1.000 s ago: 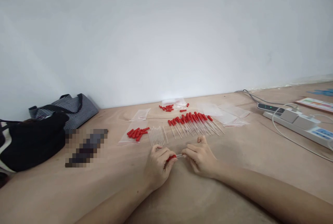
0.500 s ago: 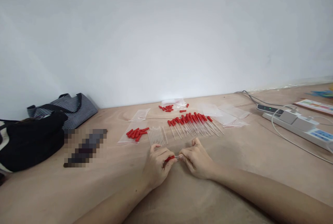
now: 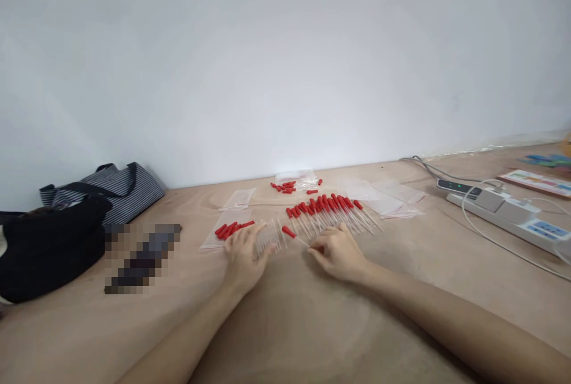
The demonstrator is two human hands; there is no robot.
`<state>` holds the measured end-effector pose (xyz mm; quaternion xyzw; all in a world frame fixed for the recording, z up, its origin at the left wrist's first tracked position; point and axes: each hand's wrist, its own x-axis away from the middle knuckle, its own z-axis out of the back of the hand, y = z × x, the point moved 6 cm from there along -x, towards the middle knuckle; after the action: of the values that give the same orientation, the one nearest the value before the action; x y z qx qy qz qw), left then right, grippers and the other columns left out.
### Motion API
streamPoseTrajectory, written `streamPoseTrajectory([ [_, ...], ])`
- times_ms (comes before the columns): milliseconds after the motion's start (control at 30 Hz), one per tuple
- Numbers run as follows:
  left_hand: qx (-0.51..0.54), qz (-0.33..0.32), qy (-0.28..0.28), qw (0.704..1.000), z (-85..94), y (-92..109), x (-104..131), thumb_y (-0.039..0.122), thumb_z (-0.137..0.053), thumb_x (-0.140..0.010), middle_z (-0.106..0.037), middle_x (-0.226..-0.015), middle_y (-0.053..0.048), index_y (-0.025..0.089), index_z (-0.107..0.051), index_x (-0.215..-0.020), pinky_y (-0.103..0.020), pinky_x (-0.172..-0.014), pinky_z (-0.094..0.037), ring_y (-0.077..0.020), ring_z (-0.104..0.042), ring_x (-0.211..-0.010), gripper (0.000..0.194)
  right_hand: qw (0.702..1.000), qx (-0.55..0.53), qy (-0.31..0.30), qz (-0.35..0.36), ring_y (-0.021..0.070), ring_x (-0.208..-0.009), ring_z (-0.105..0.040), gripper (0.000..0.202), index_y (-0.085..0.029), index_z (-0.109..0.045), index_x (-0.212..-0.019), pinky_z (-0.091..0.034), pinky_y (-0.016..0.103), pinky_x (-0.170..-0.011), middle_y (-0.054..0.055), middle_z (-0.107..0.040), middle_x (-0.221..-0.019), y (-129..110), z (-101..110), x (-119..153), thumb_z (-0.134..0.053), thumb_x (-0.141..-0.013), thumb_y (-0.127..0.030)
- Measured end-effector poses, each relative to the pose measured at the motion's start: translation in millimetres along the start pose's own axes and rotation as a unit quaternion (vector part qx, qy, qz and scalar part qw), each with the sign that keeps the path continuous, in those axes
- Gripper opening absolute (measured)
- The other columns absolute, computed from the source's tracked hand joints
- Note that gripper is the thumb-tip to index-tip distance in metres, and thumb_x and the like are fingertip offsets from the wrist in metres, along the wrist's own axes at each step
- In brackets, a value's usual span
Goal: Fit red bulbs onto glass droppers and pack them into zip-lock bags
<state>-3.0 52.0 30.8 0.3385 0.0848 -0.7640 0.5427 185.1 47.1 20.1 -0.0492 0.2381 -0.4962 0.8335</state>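
Note:
My right hand [image 3: 336, 253] pinches the thin clear tube of a dropper [image 3: 289, 232], whose red rubber bulb points up and to the left. My left hand [image 3: 245, 256], slightly blurred, is over the near side of a small pile of red rubber bulbs [image 3: 228, 230], thumb spread from the fingers; whether it touches a bulb is hidden. Between the hands lies a row of bare clear tubes [image 3: 272, 235], partly covered by the left hand. Behind my right hand, several droppers with red bulbs [image 3: 332, 202] lie side by side.
Clear plastic bags [image 3: 397, 197] lie at the right, another bag [image 3: 238, 198] at the left. More loose red bulbs [image 3: 288, 186] rest near the wall. A white power strip [image 3: 508, 217] with cables stands right; a black bag [image 3: 53, 247] and striped bag [image 3: 134, 194] left.
My left hand has let go of the dropper's red bulb and moved left to the loose bulbs. The right hand, still pinching the tube, has moved slightly up and away from me.

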Motion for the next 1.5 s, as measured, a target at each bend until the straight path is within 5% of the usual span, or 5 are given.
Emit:
streamPoseTrajectory([
  [133,-0.105,0.103,0.016,0.989,8.3,-41.0,-9.2,0.029,-0.053,-0.074,-0.058,-0.099,-0.008,0.022,-0.059,-0.096,-0.044,-0.081,-0.029,-0.0293,-0.047,-0.096,0.024,0.987,-0.018,0.022,-0.159,0.0135,-0.063,-0.053,0.027,-0.02,-0.061,-0.06,-0.023,0.031,-0.073,-0.001,-0.064,-0.063,14.0,-12.0,-29.7,-0.045,-0.079,-0.03],
  [300,-0.15,0.122,-0.009,0.981,11.8,-62.2,-11.7,0.026,-0.055,-0.07,-0.058,-0.096,-0.007,0.023,-0.062,-0.083,-0.045,-0.08,-0.028,-0.0289,-0.047,-0.093,0.015,0.972,0.02,0.048,-0.228,0.0166,-0.067,-0.056,0.029,-0.019,-0.062,-0.061,-0.023,0.033,-0.075,0.003,-0.065,-0.065,17.3,-26.6,-55.6,-0.044,-0.078,-0.035],
  [733,-0.221,0.123,-0.046,0.966,5.4,-64.8,-10.5,0.034,-0.055,-0.074,-0.059,-0.095,-0.007,0.022,-0.062,-0.084,-0.041,-0.079,-0.027,-0.0265,-0.047,-0.094,0.018,0.981,0.063,0.08,-0.166,0.0192,-0.077,-0.056,0.027,-0.017,-0.061,-0.074,-0.022,0.036,-0.076,0.007,-0.065,-0.08,2.2,-27.2,-64.2,-0.044,-0.077,-0.037],
  [1233,-0.314,0.106,-0.097,0.938,9.7,-53.5,-11.9,0.032,-0.048,-0.078,-0.062,-0.088,-0.012,0.015,-0.06,-0.084,-0.038,-0.07,-0.03,-0.0288,-0.052,-0.087,0.022,0.974,0.108,-0.092,-0.177,0.0234,-0.08,-0.059,0.02,-0.013,-0.067,-0.075,-0.02,0.041,-0.085,0.014,-0.067,-0.08,-29.4,-55.6,-92.7,-0.048,-0.073,-0.012],
  [1500,-0.296,0.092,-0.113,0.944,11.4,-49.5,-11.8,0.026,-0.045,-0.082,-0.065,-0.088,-0.013,0.013,-0.059,-0.089,-0.041,-0.074,-0.029,-0.0296,-0.053,-0.087,0.021,0.989,0.083,0.034,-0.117,0.0231,-0.087,-0.054,0.023,-0.01,-0.054,-0.089,-0.027,0.035,-0.075,0.016,-0.061,-0.091,-21.9,-15.1,-52.7,-0.034,-0.086,-0.02],
])
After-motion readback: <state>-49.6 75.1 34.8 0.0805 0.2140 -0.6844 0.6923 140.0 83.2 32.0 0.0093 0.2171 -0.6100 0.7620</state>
